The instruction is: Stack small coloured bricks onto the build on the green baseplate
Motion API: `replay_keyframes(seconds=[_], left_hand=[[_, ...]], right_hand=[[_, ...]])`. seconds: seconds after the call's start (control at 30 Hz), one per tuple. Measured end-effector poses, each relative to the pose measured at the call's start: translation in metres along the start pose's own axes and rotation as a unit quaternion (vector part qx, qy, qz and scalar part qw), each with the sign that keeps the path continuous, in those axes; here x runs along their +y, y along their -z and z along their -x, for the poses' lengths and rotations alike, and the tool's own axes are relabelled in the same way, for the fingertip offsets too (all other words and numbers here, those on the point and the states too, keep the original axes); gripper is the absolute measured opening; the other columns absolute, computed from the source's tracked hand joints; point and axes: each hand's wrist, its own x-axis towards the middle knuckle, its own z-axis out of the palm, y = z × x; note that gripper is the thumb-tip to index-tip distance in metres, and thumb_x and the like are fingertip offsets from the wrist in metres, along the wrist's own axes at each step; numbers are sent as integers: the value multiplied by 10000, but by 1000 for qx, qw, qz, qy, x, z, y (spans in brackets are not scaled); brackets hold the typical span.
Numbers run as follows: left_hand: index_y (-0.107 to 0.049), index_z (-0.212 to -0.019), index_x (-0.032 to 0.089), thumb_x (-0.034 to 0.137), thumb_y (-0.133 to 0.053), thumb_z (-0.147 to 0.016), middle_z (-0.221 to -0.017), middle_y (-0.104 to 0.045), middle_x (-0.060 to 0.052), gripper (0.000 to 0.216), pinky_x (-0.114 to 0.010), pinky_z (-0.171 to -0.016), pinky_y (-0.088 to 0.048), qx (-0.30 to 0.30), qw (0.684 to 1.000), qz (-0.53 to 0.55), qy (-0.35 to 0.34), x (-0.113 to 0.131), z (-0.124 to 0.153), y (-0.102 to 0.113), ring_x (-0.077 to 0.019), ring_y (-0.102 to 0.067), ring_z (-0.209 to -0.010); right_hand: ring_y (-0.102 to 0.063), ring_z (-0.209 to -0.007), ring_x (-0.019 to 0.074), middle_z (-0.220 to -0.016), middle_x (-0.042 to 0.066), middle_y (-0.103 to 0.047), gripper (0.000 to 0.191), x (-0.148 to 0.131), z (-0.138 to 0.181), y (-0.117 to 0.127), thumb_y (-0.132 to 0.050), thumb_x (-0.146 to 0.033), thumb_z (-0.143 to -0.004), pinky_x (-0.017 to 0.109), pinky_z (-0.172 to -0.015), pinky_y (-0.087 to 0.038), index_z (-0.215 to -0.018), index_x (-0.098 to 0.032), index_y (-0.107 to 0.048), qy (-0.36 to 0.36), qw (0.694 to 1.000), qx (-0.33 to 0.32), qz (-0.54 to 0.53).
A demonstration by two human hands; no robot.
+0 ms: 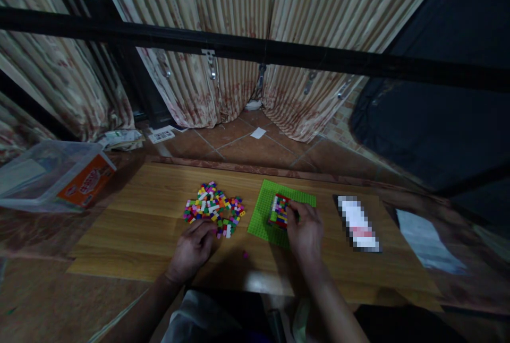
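Observation:
A green studded baseplate (261, 207) lies on the wooden table, and a small multicoloured brick structure (280, 210) stands on it. My right hand (306, 229) is at the structure's right side, fingers bent and drawn together; whatever is between the fingertips is hidden. To the left is a loose pile of small toy bricks (213, 206) in white, pink, yellow, blue, green and orange. My left hand (193, 247) rests at the pile's near edge with its fingers curled closed, and I cannot make out what they hold. One pink brick (245, 254) lies apart, nearer to me.
On the table's right side lies a phone-shaped object (358, 223), its face pixelated. A white sheet (430, 239) is beyond the right end. A clear plastic box (48, 173) with an orange label stands left. A dark metal bar (247, 43) crosses before the curtains.

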Motion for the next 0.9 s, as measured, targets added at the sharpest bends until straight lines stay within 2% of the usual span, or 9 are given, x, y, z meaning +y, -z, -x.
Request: replay_keyframes(seconds=[0.2, 0.43, 0.73, 0.9], left_hand=[[-668, -913, 214, 209, -489, -900, -931, -694, -34, 180, -257, -821, -543, -7, 1000, -5, 2, -2, 2, -1, -158, -664, -903], [-659, -904, 209, 224, -472, -911, -909, -689, -45, 188, -270, -802, -545, -12, 1000, 0, 7, 0, 0, 0, -165, -663, -889], [-658, -873, 213, 192, -461, -894, -889, -692, -40, 199, -272, -805, -538, -2, 1000, 4, -7, 3, -2, 1, -165, -659, -874], [-655, -849, 204, 172, -451, -890, -873, -687, -49, 211, -273, -795, -534, -8, 1000, 7, -4, 7, -3, 3, -166, -652, -857]], right_hand=[[-557, -852, 240, -858, 78, -695, 252, -4, -2, -5, -522, -336, -897, 372, -826, -406, -801, -197, -709, -32, 999, 0, -9], [-553, -852, 241, -848, 82, -677, 256, 0, -3, -8, -529, -342, -875, 369, -811, -413, -766, -202, -713, -59, 997, -1, -49], [-565, -845, 237, -847, 86, -677, 274, 1, -5, -8, -524, -348, -888, 379, -809, -425, -757, -201, -714, -43, 996, 8, -74], [-579, -907, 236, -920, 79, -691, 249, -17, 9, 3, -519, -338, -924, 391, -860, -427, -868, -203, -721, -11, 997, 7, -71]])
